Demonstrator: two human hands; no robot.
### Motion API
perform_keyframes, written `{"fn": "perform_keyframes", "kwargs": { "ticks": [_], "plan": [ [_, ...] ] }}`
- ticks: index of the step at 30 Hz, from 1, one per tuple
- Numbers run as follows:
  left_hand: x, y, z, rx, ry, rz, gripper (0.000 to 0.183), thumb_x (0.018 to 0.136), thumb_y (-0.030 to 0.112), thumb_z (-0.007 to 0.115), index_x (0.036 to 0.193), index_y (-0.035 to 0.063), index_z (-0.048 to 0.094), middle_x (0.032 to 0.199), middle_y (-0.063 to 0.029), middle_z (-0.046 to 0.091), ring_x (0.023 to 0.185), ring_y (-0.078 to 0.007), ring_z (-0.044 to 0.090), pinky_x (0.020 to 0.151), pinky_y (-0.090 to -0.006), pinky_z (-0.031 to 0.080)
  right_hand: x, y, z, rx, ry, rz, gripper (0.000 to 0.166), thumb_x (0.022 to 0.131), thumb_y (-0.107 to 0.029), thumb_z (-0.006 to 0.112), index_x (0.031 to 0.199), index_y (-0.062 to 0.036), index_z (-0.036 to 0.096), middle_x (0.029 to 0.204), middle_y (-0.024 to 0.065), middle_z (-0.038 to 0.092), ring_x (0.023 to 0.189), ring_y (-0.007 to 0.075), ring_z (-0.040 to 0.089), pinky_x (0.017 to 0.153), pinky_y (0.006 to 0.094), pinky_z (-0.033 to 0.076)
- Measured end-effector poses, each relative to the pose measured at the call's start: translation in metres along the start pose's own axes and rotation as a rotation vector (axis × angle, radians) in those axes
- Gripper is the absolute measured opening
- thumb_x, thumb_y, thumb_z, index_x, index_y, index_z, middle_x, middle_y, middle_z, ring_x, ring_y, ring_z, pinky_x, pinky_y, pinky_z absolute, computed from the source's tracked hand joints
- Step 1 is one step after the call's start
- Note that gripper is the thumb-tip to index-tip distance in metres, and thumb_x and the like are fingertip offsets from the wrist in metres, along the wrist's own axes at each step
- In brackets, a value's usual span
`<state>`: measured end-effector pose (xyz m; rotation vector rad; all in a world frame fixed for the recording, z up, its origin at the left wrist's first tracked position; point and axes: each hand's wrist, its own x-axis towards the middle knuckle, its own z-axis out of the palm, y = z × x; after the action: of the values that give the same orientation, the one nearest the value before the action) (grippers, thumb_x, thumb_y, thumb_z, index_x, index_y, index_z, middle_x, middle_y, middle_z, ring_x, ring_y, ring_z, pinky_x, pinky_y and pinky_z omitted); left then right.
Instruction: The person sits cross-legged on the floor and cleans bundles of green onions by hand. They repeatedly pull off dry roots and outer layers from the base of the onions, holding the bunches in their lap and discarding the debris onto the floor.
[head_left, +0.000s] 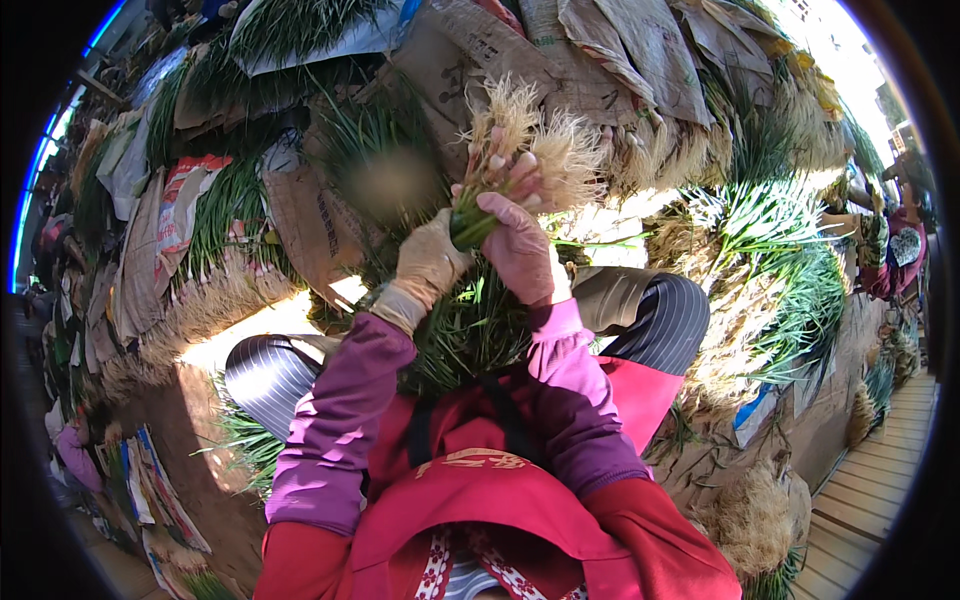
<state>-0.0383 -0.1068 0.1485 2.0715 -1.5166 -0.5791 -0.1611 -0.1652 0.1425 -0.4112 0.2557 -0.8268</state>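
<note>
Before my chest, both gloved hands hold a bunch of green allium plants (517, 161) with pinkish-white bulbs and pale, fringed roots pointing away from me. My left hand (431, 259) closes around the green stems on the left side of the bunch. On its right side, my right hand (519, 244) presses against the stems just below the bulbs, thumb uppermost. Long green leaves (480, 322) hang and lie between my knees under the hands. Where the lower stems pass behind my fingers they are hidden.
A large heap of rooted plants (750, 300) lies at right. More bunches (225, 255) rest at left beside woven sacks (307, 217). Sacks (600, 52) also cover plants ahead. A root bundle (754, 517) sits at lower right. A person (896, 247) is at the far right.
</note>
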Motion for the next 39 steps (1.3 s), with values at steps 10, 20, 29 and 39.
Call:
{"fn": "perform_keyframes", "kwargs": {
  "ticks": [10, 20, 29, 39],
  "plan": [
    [0.062, 0.041, -0.075, 0.588, -0.001, 0.049, 0.049, 0.066, 0.019, 0.064, 0.112, 0.0035, 0.052, 0.093, -0.0208, 0.062, 0.087, -0.0349, 0.060, 0.074, -0.0403, 0.048, -0.009, -0.097, -0.002, -1.055, 0.394, -0.337, 0.051, 0.082, -0.034, 0.064, 0.116, 0.0010, 0.049, 0.085, 0.0080, 0.063, 0.072, 0.0136, 0.058, 0.064, 0.0251, 0.045],
    [0.071, 0.084, -0.095, 1.000, 0.214, 0.522, 0.026, 0.075, 0.007, 0.054, 0.100, 0.0074, 0.059, 0.081, -0.0101, 0.062, 0.075, -0.0275, 0.060, 0.068, -0.0363, 0.046, -0.036, -0.136, -0.097, -0.948, 0.455, -0.839, 0.034, 0.091, -0.018, 0.050, 0.115, 0.0069, 0.053, 0.069, 0.0076, 0.062, 0.051, 0.0065, 0.049, 0.048, 0.0172, 0.037],
    [0.039, 0.087, -0.092, 1.042, -0.021, 0.518, 0.014, 0.073, 0.005, 0.054, 0.087, 0.0064, 0.056, 0.075, -0.0112, 0.062, 0.074, -0.0281, 0.062, 0.068, -0.0368, 0.046, -0.001, -0.076, 0.020, -1.877, 0.119, -1.107, 0.019, 0.079, -0.020, 0.059, 0.096, -0.0101, 0.061, 0.082, 0.0086, 0.059, 0.075, 0.0272, 0.059, 0.062, 0.0342, 0.046],
    [0.026, 0.066, -0.086, 1.018, 0.020, 0.510, 0.007, 0.072, 0.006, 0.058, 0.078, 0.0068, 0.061, 0.071, -0.0121, 0.063, 0.071, -0.0289, 0.064, 0.064, -0.0366, 0.048, -0.012, -0.020, 0.042, -1.419, -0.057, -0.747, 0.023, 0.082, -0.027, 0.061, 0.077, -0.0043, 0.062, 0.070, 0.0020, 0.060, 0.065, 0.0130, 0.058, 0.061, 0.0258, 0.045]
  ]
}}
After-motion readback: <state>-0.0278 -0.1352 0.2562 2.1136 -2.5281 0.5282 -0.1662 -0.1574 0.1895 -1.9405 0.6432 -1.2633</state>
